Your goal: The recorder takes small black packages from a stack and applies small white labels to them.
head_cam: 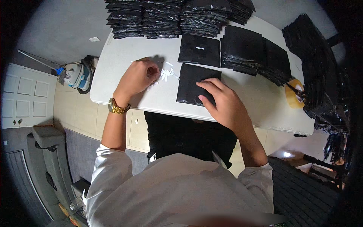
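Observation:
A flat black plastic packet (pixel 190 85) lies near the front edge of the white table (pixel 113 73). My right hand (pixel 224 99) rests over its right part, fingers spread and touching it. To its left, my left hand (pixel 140 73) is curled with thumb and fingertips together beside a small pile of white paper strips (pixel 166 74); whether a strip is between the fingertips cannot be told. Beyond the front packet lies another black packet (pixel 199 51) with a small white strip on its middle. Right of it, overlapping black packets (pixel 242 46) form a fanned stack.
Tall stacks of black packets (pixel 161 18) line the table's far side. A roll of yellowish tape (pixel 293 99) and black-handled scissors (pixel 297 90) lie at the right. More black packets (pixel 314 56) are heaped beyond the right edge. A vacuum cleaner (pixel 78 75) stands on the floor at left.

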